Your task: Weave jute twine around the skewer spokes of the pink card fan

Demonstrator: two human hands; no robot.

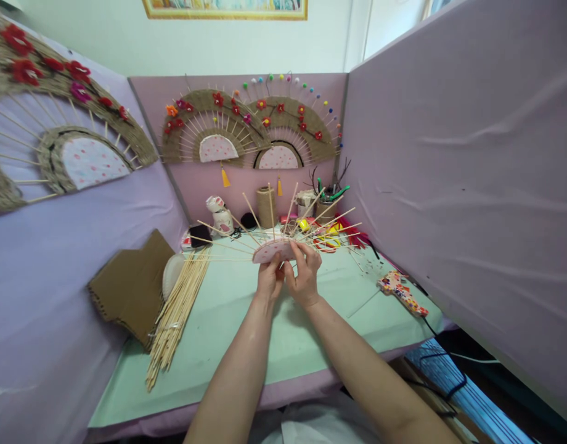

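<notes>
Between both hands is a fan frame: a pinkish spotted half-round base with thin wooden sticks spreading out from its curved edge. My left hand grips the base from below at its straight edge, fingers partly behind it. My right hand pinches the right end of the base, thumb low and fingers over the front. The frame is held up above the pale green tabletop, its sticks pointing away and to both sides. Whether anything small sits behind the base is hidden.
A bundle of wooden sticks and cut cardboard lie left. A patterned glue gun rests right, its cord running off the edge. Behind stand a twine spool and a tool pot. Finished fans hang on the back panel.
</notes>
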